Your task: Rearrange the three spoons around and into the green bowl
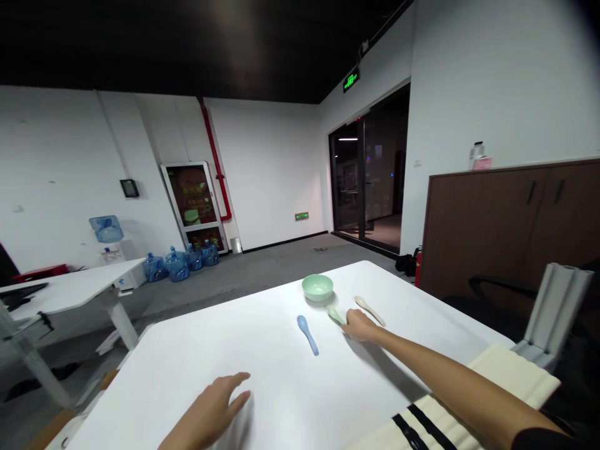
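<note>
**White-walled office point(267, 169): right hand point(360, 325) at a green spoon point(335, 315)**

Along the far wall, blue water jugs point(177, 264) are ranged, and a glass door point(347, 181) is seen at right. On a white table point(220, 337), a pale green bowl point(317, 287) is placed toward the far edge. The green spoon is laid just beside the bowl, its long axis oblique, with the exposed end directed at the bowl and the other end covered by the fingers point(349, 326). Contact is shown, but whether the grip is closed cannot be told. A blue spoon point(307, 334) lies apart to the left; a beige spoon point(369, 310) lies just beside the right hand. The left hand point(209, 406) is held open on the table, gripping nothing. Skidding of the green spoon on the smooth surface is judged possible under off-centre pressure, and the bowl or beige spoon could be knocked by a careless sweep of the hand.
</note>
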The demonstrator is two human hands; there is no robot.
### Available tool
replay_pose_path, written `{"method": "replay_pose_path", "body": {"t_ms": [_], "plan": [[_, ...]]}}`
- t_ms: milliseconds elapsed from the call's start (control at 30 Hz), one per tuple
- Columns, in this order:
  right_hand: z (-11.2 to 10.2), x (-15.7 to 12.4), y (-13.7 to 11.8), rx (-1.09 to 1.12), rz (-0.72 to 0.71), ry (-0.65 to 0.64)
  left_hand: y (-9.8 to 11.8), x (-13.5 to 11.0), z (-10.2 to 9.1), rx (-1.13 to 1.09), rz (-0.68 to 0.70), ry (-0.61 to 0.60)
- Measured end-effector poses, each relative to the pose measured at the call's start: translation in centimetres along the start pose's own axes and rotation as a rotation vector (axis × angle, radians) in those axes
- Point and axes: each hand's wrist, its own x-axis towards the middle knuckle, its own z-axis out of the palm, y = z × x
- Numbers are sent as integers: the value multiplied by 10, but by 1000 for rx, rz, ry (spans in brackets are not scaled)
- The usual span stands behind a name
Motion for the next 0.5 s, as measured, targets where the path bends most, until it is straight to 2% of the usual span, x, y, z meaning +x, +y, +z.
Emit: {"method": "replay_pose_path", "body": {"t_ms": [500], "plan": [[5, -5, -3, -91, -47, -23, 10, -6, -7, 35, -7, -13]]}}
